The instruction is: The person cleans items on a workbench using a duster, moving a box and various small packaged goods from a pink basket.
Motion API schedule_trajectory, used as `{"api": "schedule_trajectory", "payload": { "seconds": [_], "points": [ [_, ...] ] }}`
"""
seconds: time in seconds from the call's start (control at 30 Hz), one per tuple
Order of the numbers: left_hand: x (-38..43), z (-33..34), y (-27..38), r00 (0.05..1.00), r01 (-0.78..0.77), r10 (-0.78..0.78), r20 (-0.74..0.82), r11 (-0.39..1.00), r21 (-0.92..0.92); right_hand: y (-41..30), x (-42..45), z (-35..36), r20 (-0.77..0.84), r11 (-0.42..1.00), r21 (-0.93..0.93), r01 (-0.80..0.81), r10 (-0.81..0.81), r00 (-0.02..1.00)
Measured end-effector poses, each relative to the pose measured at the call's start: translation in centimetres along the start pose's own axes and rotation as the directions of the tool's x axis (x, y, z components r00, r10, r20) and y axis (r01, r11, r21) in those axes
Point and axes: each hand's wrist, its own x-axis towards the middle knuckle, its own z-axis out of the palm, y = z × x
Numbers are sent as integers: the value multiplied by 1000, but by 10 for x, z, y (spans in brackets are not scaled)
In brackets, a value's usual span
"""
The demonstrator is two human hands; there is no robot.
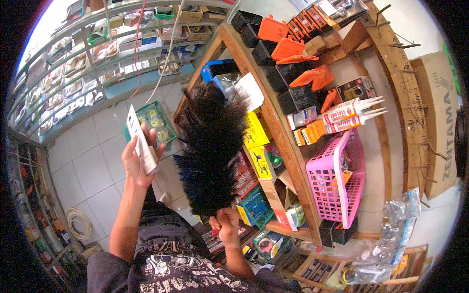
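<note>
My left hand [141,166] holds up a flat white package [138,137], seen nearly edge-on, with small dark print on its face. The thumb rests on its near side and the fingers wrap behind. In my right hand [229,223] is a large black feather duster [210,154], gripped low by its handle; a bit of red shows at the fist. Its feathers spread away from me, in front of a wooden shelf unit [273,132], and hide part of the shelf's contents. Yellow boxes [260,161] stand on the shelf just right of the feathers.
On the shelf top are black bins with orange lids [289,48], sealant cartridges [340,121] with protruding nozzles, and a pink plastic basket [328,183]. A green basket [155,104] sits on the tiled floor [88,164]. Coiled cable [78,223] lies left; metal bars [88,44] front stocked trays.
</note>
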Motion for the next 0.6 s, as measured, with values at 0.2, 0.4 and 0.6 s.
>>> {"api": "schedule_trajectory", "payload": {
  "seconds": [0.2, 0.4, 0.6],
  "points": [
    [-1, 35, -14, 977, 210, -205, 60, 973, -100, 3, -4, -14, 6, 980, -197, 18, -17, 1000],
    [-1, 27, -35, 959, 238, -247, 139, 968, 75, -6, -6, -3, 47, 651, -746, 143, -162, 986],
    [-10, 64, -50, 912, 334, -212, -352, 881, 335, 16, -11, -2, -118, 807, -590, -5, -81, 990]
  ]
}}
